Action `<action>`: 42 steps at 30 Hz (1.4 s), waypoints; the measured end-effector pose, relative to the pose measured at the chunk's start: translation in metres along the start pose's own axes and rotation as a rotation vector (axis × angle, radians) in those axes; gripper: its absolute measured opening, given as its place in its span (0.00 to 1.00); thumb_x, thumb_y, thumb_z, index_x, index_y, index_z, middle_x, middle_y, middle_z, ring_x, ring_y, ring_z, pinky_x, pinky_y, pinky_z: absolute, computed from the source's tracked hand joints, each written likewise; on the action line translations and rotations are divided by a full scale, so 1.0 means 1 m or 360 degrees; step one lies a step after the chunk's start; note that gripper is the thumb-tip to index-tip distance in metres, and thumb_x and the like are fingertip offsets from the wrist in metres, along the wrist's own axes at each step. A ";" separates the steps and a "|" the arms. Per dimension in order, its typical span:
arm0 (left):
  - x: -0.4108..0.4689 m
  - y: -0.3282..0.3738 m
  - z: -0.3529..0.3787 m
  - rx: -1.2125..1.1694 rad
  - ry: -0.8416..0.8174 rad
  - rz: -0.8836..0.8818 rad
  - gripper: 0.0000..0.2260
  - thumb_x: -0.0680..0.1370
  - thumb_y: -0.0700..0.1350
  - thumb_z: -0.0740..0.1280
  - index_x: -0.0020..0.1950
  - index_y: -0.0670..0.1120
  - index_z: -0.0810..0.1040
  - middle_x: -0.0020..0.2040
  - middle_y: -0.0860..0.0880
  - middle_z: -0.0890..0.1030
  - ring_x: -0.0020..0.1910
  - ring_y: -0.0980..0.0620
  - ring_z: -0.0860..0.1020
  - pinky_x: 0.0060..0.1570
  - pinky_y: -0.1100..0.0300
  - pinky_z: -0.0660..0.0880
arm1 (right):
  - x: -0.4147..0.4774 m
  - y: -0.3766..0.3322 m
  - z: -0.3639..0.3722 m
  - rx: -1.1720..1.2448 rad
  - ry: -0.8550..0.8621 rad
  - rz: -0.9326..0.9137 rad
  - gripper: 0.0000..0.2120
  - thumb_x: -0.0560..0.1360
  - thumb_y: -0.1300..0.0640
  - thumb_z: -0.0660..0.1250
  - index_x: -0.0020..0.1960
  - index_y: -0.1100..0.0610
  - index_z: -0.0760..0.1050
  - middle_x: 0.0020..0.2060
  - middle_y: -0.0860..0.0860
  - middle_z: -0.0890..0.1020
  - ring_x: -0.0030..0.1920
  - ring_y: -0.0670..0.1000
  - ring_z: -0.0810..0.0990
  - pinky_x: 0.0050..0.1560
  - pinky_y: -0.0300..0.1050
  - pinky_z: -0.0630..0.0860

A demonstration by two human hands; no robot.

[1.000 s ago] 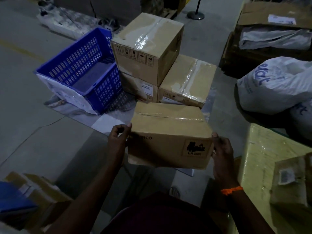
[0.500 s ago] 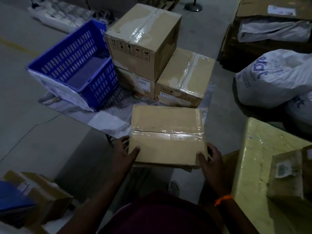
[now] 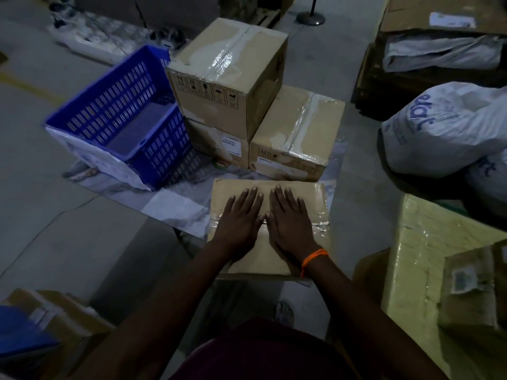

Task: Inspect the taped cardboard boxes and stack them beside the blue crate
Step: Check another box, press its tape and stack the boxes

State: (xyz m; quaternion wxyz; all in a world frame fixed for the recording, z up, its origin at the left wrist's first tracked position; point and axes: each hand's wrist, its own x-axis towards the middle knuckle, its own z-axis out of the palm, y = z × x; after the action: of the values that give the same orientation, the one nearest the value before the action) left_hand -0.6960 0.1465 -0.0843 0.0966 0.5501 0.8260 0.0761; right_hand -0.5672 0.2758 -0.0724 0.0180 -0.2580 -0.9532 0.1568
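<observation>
Low taped box (image 3: 315, 198) lies flat, just in front of the three-box stack (image 3: 227, 78). Tape's shiny, and the stack sits right up against the blue crate (image 3: 162, 152).

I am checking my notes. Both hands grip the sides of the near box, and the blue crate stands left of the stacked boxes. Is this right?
Not quite. The head view shows the left hand and the right hand lying flat, fingers straight, on top of the near box, not gripping its sides. The blue crate does stand left of the stacked boxes.
</observation>
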 end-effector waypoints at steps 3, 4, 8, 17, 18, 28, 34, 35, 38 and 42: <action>-0.003 0.002 0.002 0.0014 0.0053 0.0005 0.27 0.86 0.56 0.45 0.84 0.47 0.48 0.84 0.45 0.47 0.83 0.47 0.44 0.80 0.45 0.46 | -0.002 0.003 0.004 -0.0030 -0.0002 -0.0035 0.33 0.83 0.43 0.45 0.84 0.57 0.55 0.83 0.55 0.55 0.84 0.57 0.50 0.81 0.60 0.47; -0.002 0.003 0.002 0.0014 0.0055 -0.0005 0.27 0.86 0.56 0.45 0.84 0.47 0.48 0.84 0.46 0.46 0.83 0.47 0.43 0.80 0.46 0.44 | -0.002 0.004 0.005 -0.0034 -0.0002 -0.0039 0.32 0.83 0.43 0.45 0.84 0.57 0.55 0.83 0.54 0.55 0.84 0.57 0.50 0.81 0.60 0.47; 0.000 0.003 0.000 0.0024 0.0061 -0.0025 0.27 0.86 0.55 0.48 0.84 0.47 0.49 0.84 0.46 0.47 0.83 0.47 0.44 0.81 0.46 0.45 | 0.001 0.003 0.005 -0.0047 -0.0005 -0.0028 0.33 0.83 0.43 0.45 0.84 0.56 0.54 0.84 0.54 0.54 0.84 0.56 0.49 0.81 0.58 0.44; 0.000 0.003 -0.004 0.0039 -0.0116 -0.0076 0.31 0.83 0.60 0.42 0.83 0.46 0.50 0.83 0.45 0.46 0.82 0.45 0.44 0.79 0.39 0.46 | -0.005 0.006 -0.001 0.0007 -0.0064 -0.0037 0.35 0.82 0.41 0.39 0.84 0.57 0.53 0.84 0.54 0.53 0.84 0.56 0.48 0.82 0.61 0.49; -0.007 0.005 -0.005 0.0029 -0.0125 -0.0081 0.33 0.82 0.61 0.42 0.83 0.46 0.51 0.83 0.45 0.46 0.82 0.45 0.45 0.79 0.38 0.45 | -0.012 0.007 0.000 0.0012 -0.0077 -0.0039 0.35 0.82 0.40 0.39 0.84 0.57 0.53 0.84 0.55 0.54 0.84 0.55 0.49 0.82 0.61 0.50; -0.097 0.018 0.015 0.0034 0.0080 -0.0102 0.29 0.85 0.59 0.46 0.83 0.47 0.57 0.83 0.45 0.54 0.82 0.45 0.53 0.78 0.43 0.51 | -0.101 0.017 0.014 -0.0186 0.0008 -0.0090 0.32 0.85 0.41 0.48 0.83 0.58 0.57 0.83 0.55 0.57 0.83 0.55 0.52 0.81 0.60 0.54; -0.096 0.020 0.015 0.0060 0.0117 -0.0096 0.28 0.85 0.57 0.49 0.83 0.47 0.56 0.83 0.45 0.54 0.82 0.45 0.53 0.79 0.44 0.49 | -0.103 0.014 0.012 -0.0201 -0.0019 -0.0034 0.32 0.85 0.41 0.47 0.84 0.57 0.55 0.83 0.54 0.57 0.83 0.53 0.51 0.81 0.58 0.48; -0.095 0.019 0.015 0.0073 0.0117 -0.0091 0.28 0.85 0.57 0.49 0.83 0.47 0.56 0.83 0.45 0.54 0.82 0.45 0.53 0.79 0.45 0.48 | -0.103 0.014 0.011 -0.0199 -0.0023 -0.0021 0.31 0.85 0.41 0.46 0.84 0.57 0.55 0.83 0.54 0.57 0.83 0.53 0.51 0.81 0.57 0.47; -0.091 0.018 0.017 0.0113 0.0121 -0.0087 0.28 0.86 0.57 0.49 0.83 0.46 0.56 0.83 0.44 0.54 0.82 0.45 0.53 0.79 0.45 0.49 | -0.107 0.014 0.012 -0.0207 -0.0011 0.0006 0.31 0.85 0.42 0.47 0.84 0.56 0.55 0.83 0.54 0.56 0.83 0.53 0.50 0.81 0.56 0.45; -0.088 0.021 0.016 0.0079 0.0121 -0.0103 0.28 0.85 0.57 0.49 0.83 0.46 0.58 0.83 0.44 0.55 0.82 0.45 0.54 0.79 0.42 0.52 | -0.107 0.016 0.014 -0.0199 -0.0008 0.0043 0.31 0.85 0.42 0.46 0.84 0.56 0.55 0.83 0.53 0.56 0.83 0.52 0.49 0.80 0.55 0.44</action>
State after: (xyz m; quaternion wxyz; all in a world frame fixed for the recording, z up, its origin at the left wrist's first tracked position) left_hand -0.6405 0.0733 -0.0888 0.0539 0.5221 0.8480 0.0735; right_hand -0.4683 0.2311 -0.0853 -0.0027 -0.2709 -0.9576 0.0980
